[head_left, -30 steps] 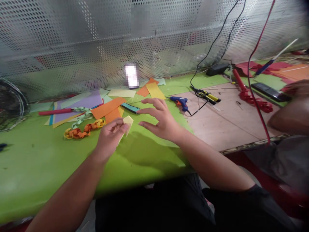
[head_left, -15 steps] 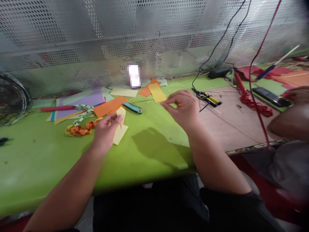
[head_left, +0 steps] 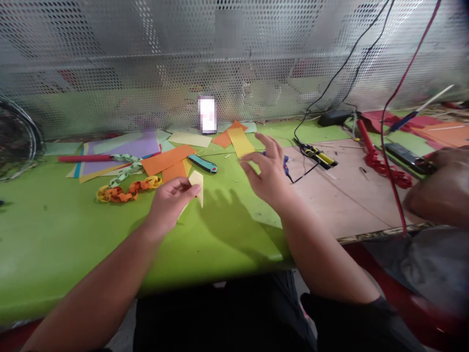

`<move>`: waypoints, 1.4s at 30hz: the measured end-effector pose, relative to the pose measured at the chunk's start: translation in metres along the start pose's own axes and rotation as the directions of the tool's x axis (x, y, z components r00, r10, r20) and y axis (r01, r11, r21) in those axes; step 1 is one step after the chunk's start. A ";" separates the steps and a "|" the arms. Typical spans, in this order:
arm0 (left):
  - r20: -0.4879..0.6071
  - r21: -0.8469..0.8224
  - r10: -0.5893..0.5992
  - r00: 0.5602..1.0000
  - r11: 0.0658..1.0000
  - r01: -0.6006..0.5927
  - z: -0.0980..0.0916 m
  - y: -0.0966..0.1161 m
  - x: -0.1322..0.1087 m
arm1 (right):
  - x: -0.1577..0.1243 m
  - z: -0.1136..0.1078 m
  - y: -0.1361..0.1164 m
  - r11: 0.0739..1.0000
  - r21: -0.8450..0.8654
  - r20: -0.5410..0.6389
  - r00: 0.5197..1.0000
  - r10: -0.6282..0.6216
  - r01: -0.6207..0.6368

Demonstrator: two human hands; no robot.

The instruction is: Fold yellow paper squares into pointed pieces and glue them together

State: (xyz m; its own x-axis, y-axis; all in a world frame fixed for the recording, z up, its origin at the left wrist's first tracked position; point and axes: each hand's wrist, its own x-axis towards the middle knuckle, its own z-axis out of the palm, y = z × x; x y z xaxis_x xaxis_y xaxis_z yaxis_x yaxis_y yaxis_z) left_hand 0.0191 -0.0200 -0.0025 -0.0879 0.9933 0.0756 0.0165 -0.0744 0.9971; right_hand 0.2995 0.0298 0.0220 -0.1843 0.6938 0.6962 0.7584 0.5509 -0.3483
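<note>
My left hand pinches a folded piece of pale yellow paper between thumb and fingers, above the green tabletop. My right hand hovers over the table with its fingers apart and nothing visible in them. Partly hidden behind it is a blue tool with a black cord. A teal box cutter lies between the two hands, farther back. To the left of the left hand rests a chain of folded paper in orange, yellow and pale green.
Coloured paper sheets and an orange strip lie at the back left. A phone leans on the perforated metal screen. Yellow-black pliers lie on the right board. A red cable hangs before another person's arm.
My right hand's fingers have spread from a pinch. My left hand has moved slightly right with the folded paper. The view has shifted a little.
</note>
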 end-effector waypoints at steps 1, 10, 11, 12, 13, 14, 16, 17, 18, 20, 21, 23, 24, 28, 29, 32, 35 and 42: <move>0.019 0.003 -0.001 1.000 1.000 0.001 0.001 0.000 -0.002 | -0.001 0.002 -0.008 0.997 0.079 0.055 0.998 -0.010 0.005; 0.171 0.072 0.091 0.981 0.992 -0.104 0.004 0.005 -0.010 | -0.011 0.020 -0.052 0.662 0.698 0.357 0.934 0.010 -0.274; 0.172 0.097 0.111 0.979 0.987 -0.129 0.004 0.006 -0.010 | -0.012 0.022 -0.052 0.649 0.710 0.357 0.934 0.006 -0.275; 0.177 0.121 0.117 0.977 0.983 -0.140 0.004 0.007 -0.011 | -0.013 0.023 -0.053 0.640 0.716 0.360 0.933 0.003 -0.279; 0.183 0.139 0.114 0.976 0.980 -0.141 0.004 0.008 -0.011 | -0.014 0.024 -0.053 0.636 0.718 0.364 0.932 0.006 -0.284; 0.188 0.151 0.103 0.977 0.980 -0.132 0.004 0.008 -0.012 | -0.014 0.024 -0.053 0.637 0.715 0.363 0.932 0.015 -0.288; 0.183 0.154 0.079 0.980 0.982 -0.108 0.005 0.010 -0.013 | -0.014 0.024 -0.053 0.646 0.705 0.359 0.933 0.032 -0.293; 0.173 0.149 0.078 0.982 0.983 -0.104 0.005 0.010 -0.013 | -0.014 0.024 -0.053 0.651 0.700 0.358 0.933 0.036 -0.293; 0.159 0.144 0.090 0.983 0.983 -0.113 0.006 0.010 -0.013 | -0.014 0.024 -0.053 0.654 0.697 0.358 0.933 0.037 -0.293; 0.136 0.144 0.134 0.982 0.978 -0.153 0.006 0.010 -0.013 | -0.014 0.024 -0.054 0.651 0.698 0.366 0.930 0.032 -0.297; 0.130 0.144 0.155 0.979 0.974 -0.173 0.006 0.009 -0.012 | -0.015 0.025 -0.054 0.647 0.698 0.374 0.927 0.035 -0.306; 0.116 0.129 0.166 0.979 0.975 -0.181 0.005 0.006 -0.011 | -0.016 0.026 -0.054 0.637 0.692 0.400 0.915 0.054 -0.340; 0.107 0.113 0.155 0.982 0.979 -0.167 0.005 0.005 -0.010 | -0.016 0.027 -0.055 0.631 0.684 0.422 0.904 0.066 -0.365; 0.062 0.062 0.085 0.994 0.994 -0.089 0.003 -0.001 -0.006 | -0.017 0.029 -0.058 0.639 0.631 0.528 0.847 0.062 -0.441; 0.053 0.059 0.073 0.996 0.995 -0.077 0.003 -0.002 -0.006 | -0.017 0.029 -0.059 0.651 0.624 0.530 0.847 0.053 -0.431; 0.041 0.037 0.052 0.998 0.998 -0.053 0.004 -0.002 -0.006 | -0.018 0.031 -0.061 0.692 0.622 0.487 0.873 0.024 -0.366; 0.123 -0.017 0.029 0.992 0.999 -0.027 0.006 -0.001 -0.008 | -0.020 0.034 -0.060 0.719 0.612 0.461 0.887 0.012 -0.328; 0.034 -0.083 -0.038 0.999 0.996 0.040 0.007 -0.003 0.000 | -0.019 0.037 -0.056 0.718 0.645 0.429 0.902 -0.056 -0.262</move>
State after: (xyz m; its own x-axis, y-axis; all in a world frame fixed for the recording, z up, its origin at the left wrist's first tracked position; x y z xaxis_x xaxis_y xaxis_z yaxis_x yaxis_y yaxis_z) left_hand 0.0261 -0.0194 -0.0060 -0.0541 0.9978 0.0376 -0.0694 -0.0413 0.9967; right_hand 0.2378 0.0030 0.0049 -0.4770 0.7934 0.3782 0.1897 0.5130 -0.8372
